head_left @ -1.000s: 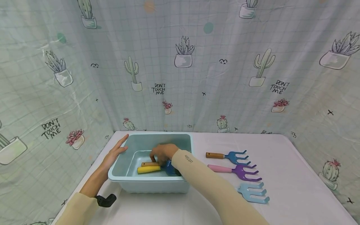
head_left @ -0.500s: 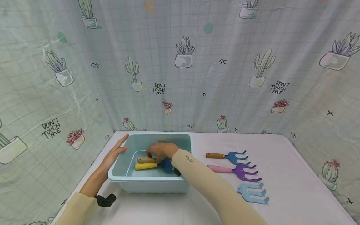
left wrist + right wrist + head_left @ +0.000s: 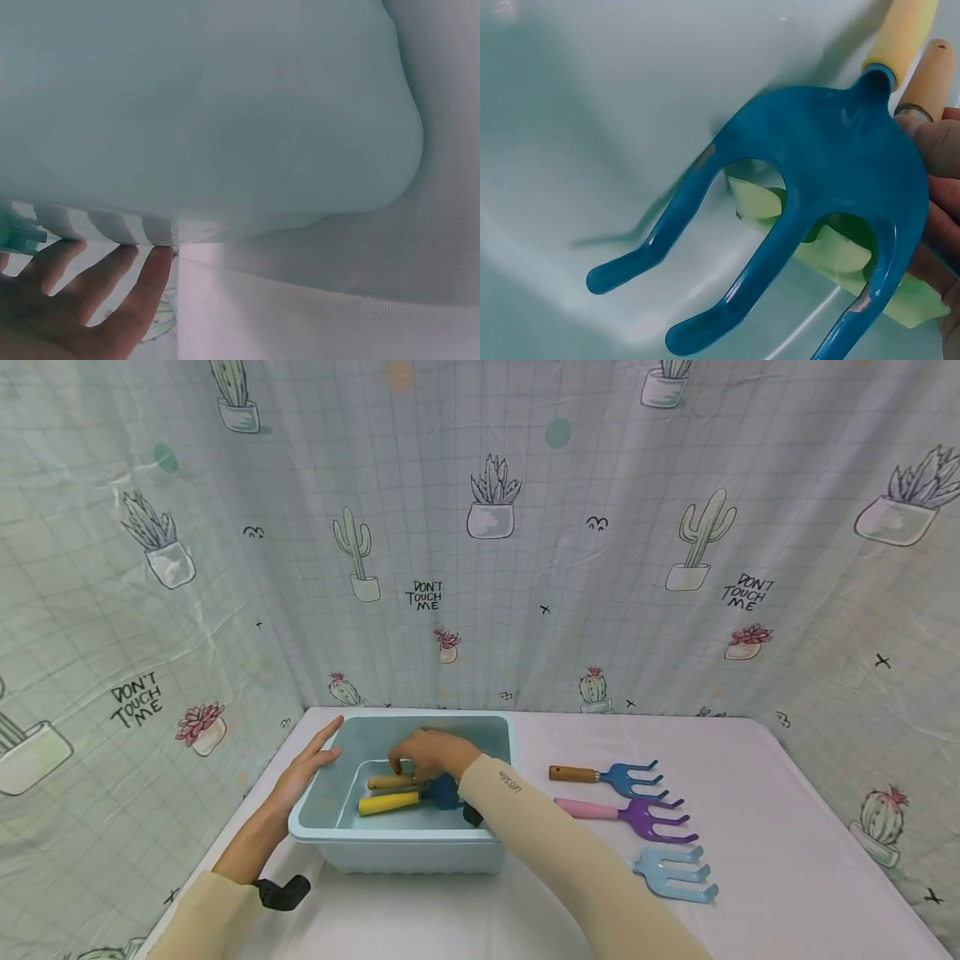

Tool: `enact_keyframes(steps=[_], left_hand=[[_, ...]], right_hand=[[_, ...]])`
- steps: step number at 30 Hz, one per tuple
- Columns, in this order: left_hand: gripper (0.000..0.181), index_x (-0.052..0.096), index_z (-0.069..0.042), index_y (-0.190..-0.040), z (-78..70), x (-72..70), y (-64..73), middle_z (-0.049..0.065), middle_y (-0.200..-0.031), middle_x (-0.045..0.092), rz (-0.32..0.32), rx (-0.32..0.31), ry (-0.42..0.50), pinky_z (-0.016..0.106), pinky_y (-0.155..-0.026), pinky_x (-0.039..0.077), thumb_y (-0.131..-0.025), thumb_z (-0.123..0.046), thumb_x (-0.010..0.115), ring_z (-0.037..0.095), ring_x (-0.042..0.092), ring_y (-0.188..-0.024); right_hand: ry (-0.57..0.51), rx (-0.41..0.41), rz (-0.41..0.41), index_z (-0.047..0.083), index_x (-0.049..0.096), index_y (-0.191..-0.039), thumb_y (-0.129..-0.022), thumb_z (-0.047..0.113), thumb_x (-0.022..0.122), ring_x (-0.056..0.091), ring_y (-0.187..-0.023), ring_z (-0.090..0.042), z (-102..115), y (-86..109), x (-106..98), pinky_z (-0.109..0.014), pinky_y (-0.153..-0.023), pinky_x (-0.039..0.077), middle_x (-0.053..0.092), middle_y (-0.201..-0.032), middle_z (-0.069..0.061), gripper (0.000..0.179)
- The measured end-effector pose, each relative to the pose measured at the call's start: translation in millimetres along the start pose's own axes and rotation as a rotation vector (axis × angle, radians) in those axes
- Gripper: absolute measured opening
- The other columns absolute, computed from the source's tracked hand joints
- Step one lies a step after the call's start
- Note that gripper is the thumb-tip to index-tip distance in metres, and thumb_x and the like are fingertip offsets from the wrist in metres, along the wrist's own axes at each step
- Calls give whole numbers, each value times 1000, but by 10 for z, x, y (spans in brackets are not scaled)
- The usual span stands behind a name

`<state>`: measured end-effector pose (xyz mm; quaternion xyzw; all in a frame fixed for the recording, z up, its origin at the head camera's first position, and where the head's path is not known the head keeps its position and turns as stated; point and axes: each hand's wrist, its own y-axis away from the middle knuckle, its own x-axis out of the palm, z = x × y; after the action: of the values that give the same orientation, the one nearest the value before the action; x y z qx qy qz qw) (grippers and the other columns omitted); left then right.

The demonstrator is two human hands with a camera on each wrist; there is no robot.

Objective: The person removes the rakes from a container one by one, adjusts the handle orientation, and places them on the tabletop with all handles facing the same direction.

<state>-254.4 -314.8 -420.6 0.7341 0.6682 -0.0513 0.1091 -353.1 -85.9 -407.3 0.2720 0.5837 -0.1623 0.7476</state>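
Since half a second ago, right hand is up a touch inside the bin, and the wooden handle under it sits a bit higher and more tilted; yellow handle barely shifts. Left hand and everything outside the bin: same spots.

Right hand grips the wooden-handled tool near its collar, inside the bin; right wrist view shows the thumb on that collar. Pale green prongs below look like its head, but the joint is hidden. Gripping so close to the head probably gives better control with a second tool crowding it. That one, the yellow-handled blue fork, also lies inside the bin, alongside, its head covering part of the green prongs. Whether the hand bears on it too, can't tell.

Left hand isn't clutching: fingers spread, fingertips against the bin's left rim, likely to steady it.

Right of the bin, apart from it: blue fork farthest back, purple fork next, light blue fork nearest the person, handle hidden by the sleeve. All prongs point away from the bin, apparently a deliberate row.
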Motion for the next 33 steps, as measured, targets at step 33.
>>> enact_keyframes(steps=[33], left_hand=[[65,5,-33,-168,-5,-15,-29,6,-177,-1,-3,16,23,67,-123,19,-111,-30,37,41,6,-162]], right_hand=[[52,-52,-92,31,73,-119,-91,14,77,63,-89,-6,4,-19,-156,-26,-77,53,72,-105,10,33]])
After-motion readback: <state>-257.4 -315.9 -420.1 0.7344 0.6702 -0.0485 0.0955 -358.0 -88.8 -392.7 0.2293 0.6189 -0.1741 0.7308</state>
